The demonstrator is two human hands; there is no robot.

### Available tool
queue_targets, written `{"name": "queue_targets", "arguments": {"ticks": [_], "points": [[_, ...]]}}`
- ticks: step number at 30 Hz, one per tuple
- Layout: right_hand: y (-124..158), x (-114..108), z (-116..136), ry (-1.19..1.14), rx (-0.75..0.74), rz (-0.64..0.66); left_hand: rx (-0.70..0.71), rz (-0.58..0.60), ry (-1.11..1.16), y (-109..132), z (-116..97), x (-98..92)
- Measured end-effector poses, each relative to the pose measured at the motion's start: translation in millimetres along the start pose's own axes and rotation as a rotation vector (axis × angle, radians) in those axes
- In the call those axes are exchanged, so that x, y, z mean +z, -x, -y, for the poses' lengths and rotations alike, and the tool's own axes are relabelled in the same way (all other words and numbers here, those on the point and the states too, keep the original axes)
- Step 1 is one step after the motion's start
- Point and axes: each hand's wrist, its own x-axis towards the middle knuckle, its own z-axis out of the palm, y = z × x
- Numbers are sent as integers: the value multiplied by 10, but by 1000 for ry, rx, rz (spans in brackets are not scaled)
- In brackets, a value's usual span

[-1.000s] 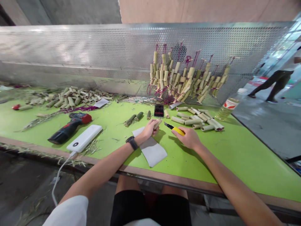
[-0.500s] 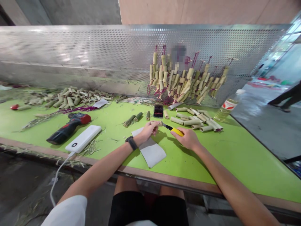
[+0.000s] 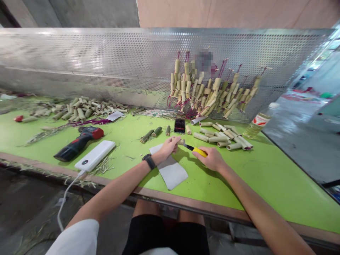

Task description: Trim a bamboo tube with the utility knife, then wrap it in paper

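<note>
My left hand point(image 3: 169, 148) is closed around a short piece of bamboo point(image 3: 181, 142), whose right end sticks out past the fingers. In my right hand point(image 3: 212, 158) is a yellow and black utility knife point(image 3: 199, 152), gripped by its handle. The blade points left and meets the bamboo's open end, or comes very close to it. Beneath my left wrist lies a white sheet of paper point(image 3: 172, 172). Just beyond the hands, a small dark device with a screen point(image 3: 180, 126) stands between a green bamboo piece point(image 3: 168, 130) and a pale one point(image 3: 188, 130).
Cut bamboo pieces point(image 3: 220, 135) lie at right near an oil bottle point(image 3: 257, 124). Strung bamboo figures point(image 3: 207, 92) hang on the perforated metal panel point(image 3: 119, 53). At left are a cordless drill point(image 3: 79, 143), a white power bank point(image 3: 95, 156) with a cable, and a bamboo pile point(image 3: 79, 108).
More of the bamboo piece now shows beyond my left fingers. The knife has shifted very slightly. The view has moved a little, and the person's legs at far right have gone from sight.
</note>
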Motion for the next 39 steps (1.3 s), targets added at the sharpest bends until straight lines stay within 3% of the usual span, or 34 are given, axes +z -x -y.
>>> {"name": "queue_targets", "arguments": {"ticks": [7,10,13,16,24,27,32,39], "points": [[-15,51,99,19,-6,-53,5,-86,-69,-92,48,-25],[-73,11,29,75,82,-147,-31,-106,-60,-125,83,-37],[-113,-121,-150,90,266,-308,-54,-102,-56,-132,128,-48],[-117,-192,-233,101,307,-445,-39,-115,-26,-135,151,-55],[-116,70,-34,55,217,-274,17,-1,46,-80,100,-45],[-109,68,-77,24,220,-268,170,5,-105,-46,85,-36],[-103,63,-100,22,216,-228,544,1,-501,34,31,-12],[-91,69,-81,29,186,-167,655,31,-648,68,16,-6]]}}
